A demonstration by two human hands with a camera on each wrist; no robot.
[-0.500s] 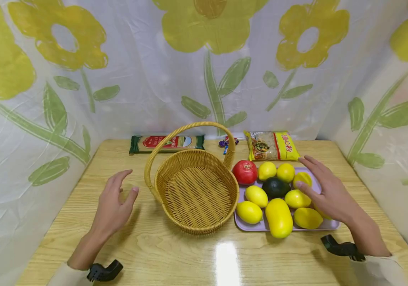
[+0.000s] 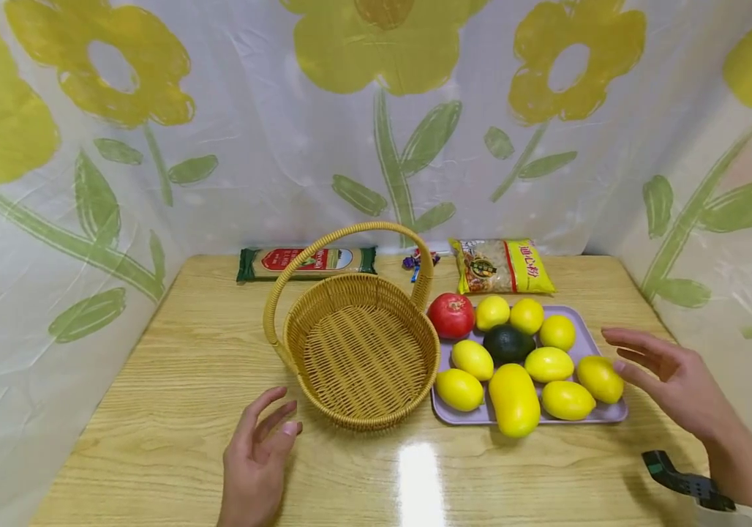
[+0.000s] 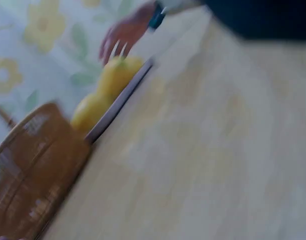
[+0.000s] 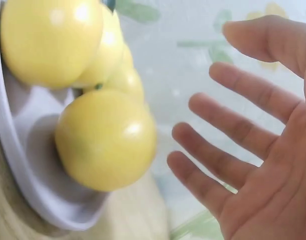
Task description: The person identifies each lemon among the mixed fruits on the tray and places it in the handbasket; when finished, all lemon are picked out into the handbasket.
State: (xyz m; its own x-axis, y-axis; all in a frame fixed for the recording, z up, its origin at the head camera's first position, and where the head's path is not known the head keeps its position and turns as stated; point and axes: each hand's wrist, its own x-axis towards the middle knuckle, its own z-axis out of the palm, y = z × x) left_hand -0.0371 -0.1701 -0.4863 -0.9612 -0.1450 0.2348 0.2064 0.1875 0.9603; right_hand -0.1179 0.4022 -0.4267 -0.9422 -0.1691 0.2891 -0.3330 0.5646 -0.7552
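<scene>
on lilac tray (image 2: pixel 583 339): 11 fruits (image 2: pixel 514 400) | beside: wicker basket (image 2: pixel 363 359) | both hands (image 2: pixel 256 454) (image 2: pixel 685 388): fingers relaxed, holding nothing

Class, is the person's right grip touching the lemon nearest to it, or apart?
Apart. The right wrist view shows it: a strip of pale background lies between the open right grip and the lemon.
</scene>
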